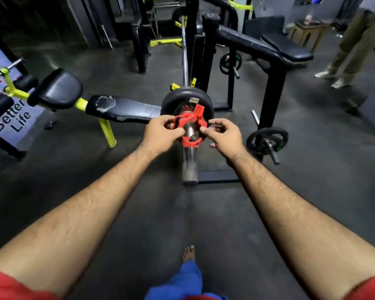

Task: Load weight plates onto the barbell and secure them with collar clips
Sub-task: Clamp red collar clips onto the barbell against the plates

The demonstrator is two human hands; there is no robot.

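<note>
A red clip (189,128) sits around the bar (189,161), near its close end. Its latch sticks up, so the ring looks undone. The left hand (160,135) pinches the left side of the clip with curled fingers and thumb. The right hand (224,135) pinches the right side the same way. Both hands are clamped on the clip.

Just behind the clip, a black plate (182,95) is on the bar. The clip is close to the plate, but I cannot tell if they touch.

The bar is long and thin. It runs straight away from the person, and its bare end points back at them. The far part rests on a black rack (273,83).

To the left is a black bench (126,109) with yellow legs. It sits close beside the plate. To the right, a small plate (266,140) hangs on a peg low on the rack. Another small plate (230,62) hangs farther back. A second person (353,44) stands far off at the right. A bare foot (188,253) is on the dark floor (312,187) below the arms.
</note>
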